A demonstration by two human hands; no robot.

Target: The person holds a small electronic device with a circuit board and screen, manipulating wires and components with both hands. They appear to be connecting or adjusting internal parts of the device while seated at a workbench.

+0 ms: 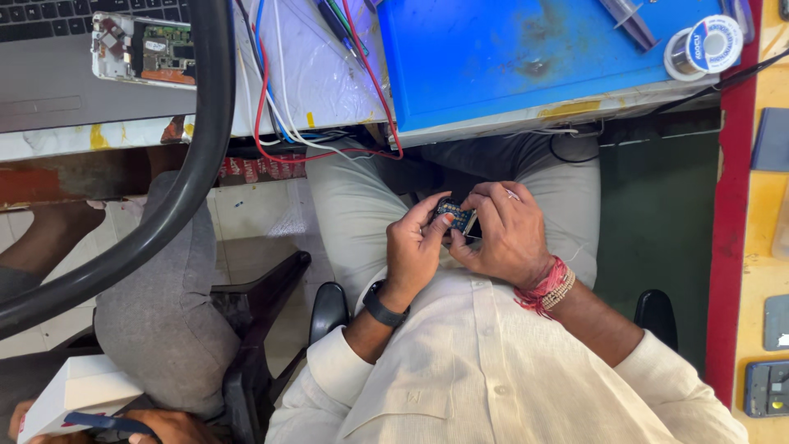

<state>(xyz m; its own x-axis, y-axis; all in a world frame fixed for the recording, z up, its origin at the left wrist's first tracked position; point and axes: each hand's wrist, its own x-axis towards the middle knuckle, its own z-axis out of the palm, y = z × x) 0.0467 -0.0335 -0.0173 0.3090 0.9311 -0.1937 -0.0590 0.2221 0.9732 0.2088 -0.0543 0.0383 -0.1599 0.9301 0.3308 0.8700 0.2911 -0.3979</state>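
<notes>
Beyond both hands, the workbench edge carries a blue mat. Far left of the hands, an opened phone rests on a laptop. Right of the mat, well apart from the hands, sits a solder spool. The left hand and right hand meet over the lap, fingers curled. Between their fingertips, pinched from both sides, is a small circuit board.
</notes>
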